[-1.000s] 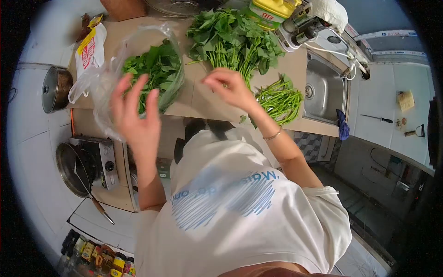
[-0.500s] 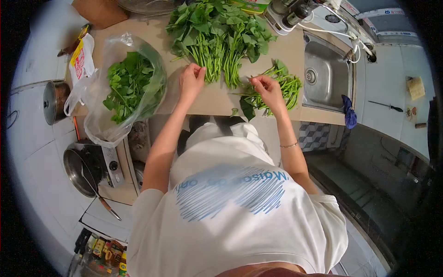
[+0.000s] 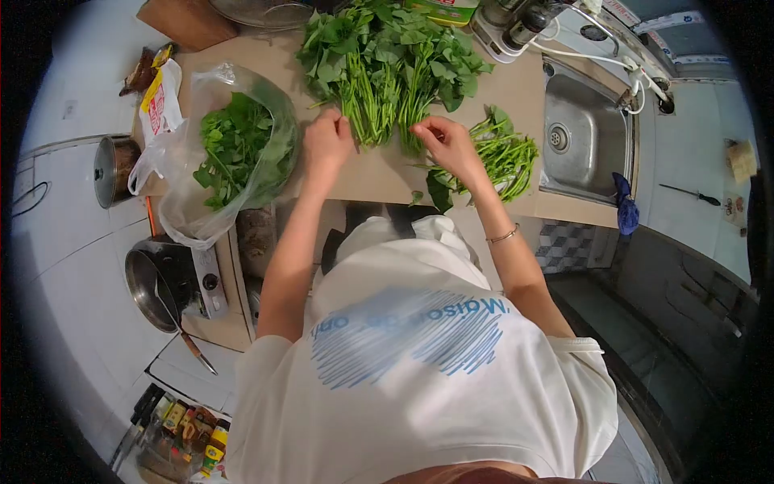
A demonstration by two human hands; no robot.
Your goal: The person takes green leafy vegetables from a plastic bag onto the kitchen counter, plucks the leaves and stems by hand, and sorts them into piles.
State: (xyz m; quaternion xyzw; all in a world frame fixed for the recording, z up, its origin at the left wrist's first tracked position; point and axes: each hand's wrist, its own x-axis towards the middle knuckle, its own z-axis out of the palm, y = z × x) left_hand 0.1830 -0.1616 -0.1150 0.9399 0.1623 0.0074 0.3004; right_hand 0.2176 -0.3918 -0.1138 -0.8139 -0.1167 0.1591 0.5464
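My left hand [image 3: 327,141] is at the lower left of a large bunch of leafy greens [image 3: 375,68], its fingers closed; what they hold, if anything, is hidden. The fingertips of my right hand [image 3: 451,147] are pinched at the lower stem ends of that bunch, on its right side. Beside my right hand lies a smaller pile of green stems [image 3: 506,157]. To the left, an open clear plastic bag [image 3: 181,198] holds picked leaves [image 3: 234,145]. A loose leaf lies near the counter's front edge.
A steel sink [image 3: 584,137] is at the right of the counter [image 3: 371,181]. A lidded pot [image 3: 117,171] and a pan [image 3: 151,290] on a stove are at the left. Bottles stand at the back right, and a cardboard box [image 3: 189,22] at the back left.
My left hand has moved from over the plastic bag to the large bunch. My right hand went to the small pile, then left to the large bunch's stems.
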